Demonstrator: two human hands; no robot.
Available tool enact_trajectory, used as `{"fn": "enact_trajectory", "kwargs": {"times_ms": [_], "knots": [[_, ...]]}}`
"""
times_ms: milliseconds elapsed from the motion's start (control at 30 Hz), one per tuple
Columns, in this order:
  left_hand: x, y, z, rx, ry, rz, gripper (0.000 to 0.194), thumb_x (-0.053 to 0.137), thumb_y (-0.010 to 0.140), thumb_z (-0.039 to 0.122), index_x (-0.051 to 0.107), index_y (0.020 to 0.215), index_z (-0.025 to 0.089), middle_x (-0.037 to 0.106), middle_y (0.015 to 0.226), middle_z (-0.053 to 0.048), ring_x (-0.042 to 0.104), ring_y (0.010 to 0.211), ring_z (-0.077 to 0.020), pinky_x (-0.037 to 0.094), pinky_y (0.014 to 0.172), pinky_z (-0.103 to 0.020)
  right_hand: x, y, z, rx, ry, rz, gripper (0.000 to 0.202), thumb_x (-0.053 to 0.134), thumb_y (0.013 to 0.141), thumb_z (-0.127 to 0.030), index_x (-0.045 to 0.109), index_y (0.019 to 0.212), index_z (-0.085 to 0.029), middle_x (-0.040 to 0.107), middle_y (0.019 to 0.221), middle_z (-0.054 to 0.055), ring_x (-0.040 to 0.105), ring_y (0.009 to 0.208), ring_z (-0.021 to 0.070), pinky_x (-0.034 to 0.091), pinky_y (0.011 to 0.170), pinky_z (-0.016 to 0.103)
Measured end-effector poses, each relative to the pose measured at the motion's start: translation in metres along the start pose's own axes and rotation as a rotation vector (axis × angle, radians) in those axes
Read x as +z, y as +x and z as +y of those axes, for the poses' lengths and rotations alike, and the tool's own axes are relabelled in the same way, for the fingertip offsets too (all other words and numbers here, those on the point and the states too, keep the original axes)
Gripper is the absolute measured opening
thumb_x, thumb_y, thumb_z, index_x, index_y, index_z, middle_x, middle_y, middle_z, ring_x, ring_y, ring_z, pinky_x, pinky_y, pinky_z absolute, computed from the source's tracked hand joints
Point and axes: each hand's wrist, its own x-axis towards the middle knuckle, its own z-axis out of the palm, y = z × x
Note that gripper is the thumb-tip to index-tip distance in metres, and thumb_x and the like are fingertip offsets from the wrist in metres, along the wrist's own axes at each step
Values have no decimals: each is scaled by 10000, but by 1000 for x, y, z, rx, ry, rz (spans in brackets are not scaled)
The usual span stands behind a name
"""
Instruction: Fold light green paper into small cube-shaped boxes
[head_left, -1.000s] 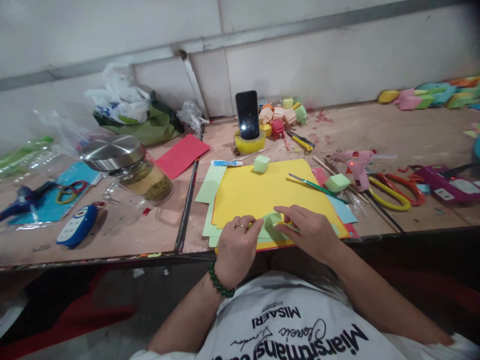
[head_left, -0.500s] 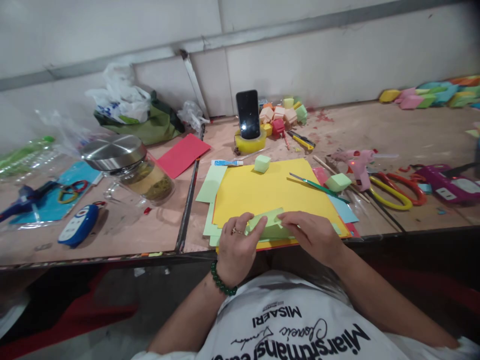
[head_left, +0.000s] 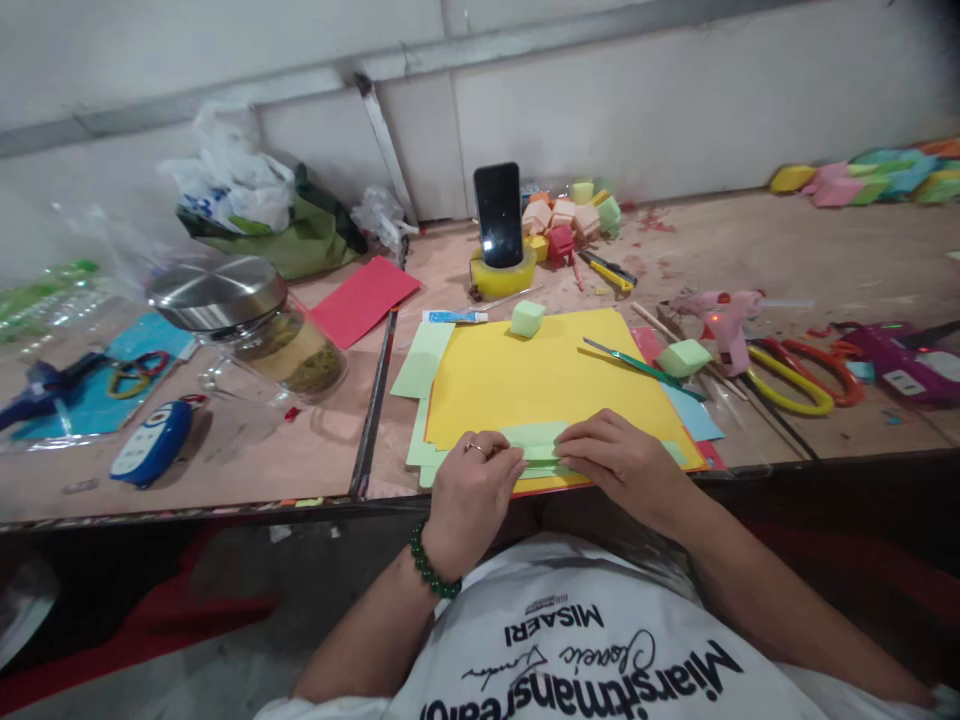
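Note:
Between my hands is a strip of light green paper, low over the stacked sheets at the table's front edge. My left hand pinches its left end with thumb and fingers together. At the other end, my right hand grips the strip the same way. Beneath them lies a yellow sheet, with light green sheets sticking out on its left. A pale green paper block rests on the yellow sheet's far edge. The green craft knife and another pale green block lie to the right.
A phone stands in a yellow tape roll with folded paper blocks behind it. On the right are a pink glue gun and yellow-handled scissors. Leftward stand a lidded glass jar and a blue-and-white device.
The green strip, raised and tilted before, now lies lower and flatter. My left thumb has closed in against the fingers, and my right fingers have settled onto the strip.

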Motion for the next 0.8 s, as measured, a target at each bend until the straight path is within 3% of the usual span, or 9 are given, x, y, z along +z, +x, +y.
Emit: {"fn": "enact_trajectory", "kwargs": {"times_ms": [333,800], "knots": [[-2,5,2,-138,47,-58,182,526,885,178,593,717,164,623,926,-68,621,778,-173,513,684,-299,6,5,-2,254,18,40,135,555,878,-207,572,744,-200,636,716,30,587,690,160,474,621,283],[3,16,7,-193,188,-157,139,512,866,163,548,733,159,584,910,-71,565,680,-163,477,587,-291,10,8,-4,267,-105,47,148,534,827,-166,501,688,-207,590,669,16,553,643,152,428,573,260]]}}
